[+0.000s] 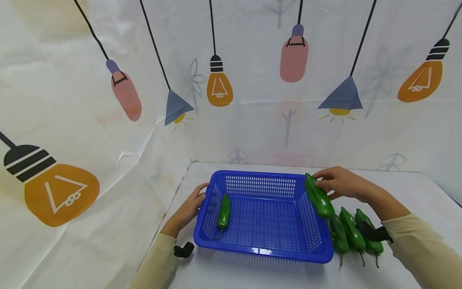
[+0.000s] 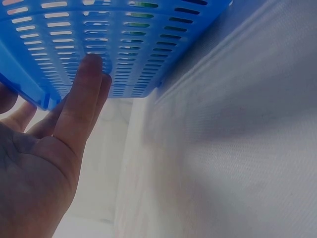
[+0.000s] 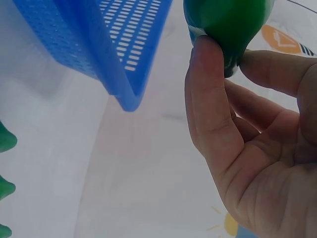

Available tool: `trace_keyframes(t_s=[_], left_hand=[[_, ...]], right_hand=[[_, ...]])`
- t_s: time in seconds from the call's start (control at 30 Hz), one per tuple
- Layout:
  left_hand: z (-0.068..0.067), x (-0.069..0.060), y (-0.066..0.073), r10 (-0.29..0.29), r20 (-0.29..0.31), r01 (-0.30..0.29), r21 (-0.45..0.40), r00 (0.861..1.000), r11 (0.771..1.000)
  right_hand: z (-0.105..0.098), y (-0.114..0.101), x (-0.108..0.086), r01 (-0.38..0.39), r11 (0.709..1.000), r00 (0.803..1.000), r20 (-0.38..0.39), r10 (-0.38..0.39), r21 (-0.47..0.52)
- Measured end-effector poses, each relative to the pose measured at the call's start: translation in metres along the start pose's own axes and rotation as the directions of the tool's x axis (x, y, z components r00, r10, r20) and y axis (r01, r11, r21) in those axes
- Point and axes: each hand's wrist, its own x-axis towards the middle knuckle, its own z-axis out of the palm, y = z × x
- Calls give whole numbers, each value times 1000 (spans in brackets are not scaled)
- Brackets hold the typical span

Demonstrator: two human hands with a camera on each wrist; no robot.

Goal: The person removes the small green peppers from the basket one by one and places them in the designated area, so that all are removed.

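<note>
Holding one green pepper (image 1: 224, 212) along its left wall, blue basket (image 1: 260, 252) sits on worktop (image 1: 408, 182). Right grip (image 1: 339, 183), slightly parted, pinches second pepper (image 1: 319, 198) at right rim; left grip (image 1: 189, 208), fingers straight, touches outer left wall.

Basket, rectangular, blue perforated plastic (image 1: 238, 248): access from above over the middle and right of its floor; upright walls bar sideways entry.
Pepper, long, glossy green, inside (image 1: 224, 212): occupies the left of the floor, beside the left wall.
Left hand (image 1: 187, 210): fills the approach at the left wall's outside.
Right hand (image 1: 341, 182) with held green pepper (image 1: 319, 196): obstructs the right rim.
Three green peppers, side by side (image 1: 351, 233): block the near right.
White surface (image 1: 408, 190): room at far right.
White printed sheet (image 1: 249, 132): far limit.
</note>
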Motion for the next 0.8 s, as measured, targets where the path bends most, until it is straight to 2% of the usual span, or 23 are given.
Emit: trace_keyframes(t_s=[0.27, 0.8], left_hand=[[0, 1, 1, 3, -7, -3, 22, 1000, 1000], [0, 0, 0, -1, -3, 1, 9, 1000, 1000]], right_hand=[[-5, 5, -6, -18, 1000, 1000, -1, 18, 4], [-17, 29, -22, -55, 998, 998, -14, 55, 26]])
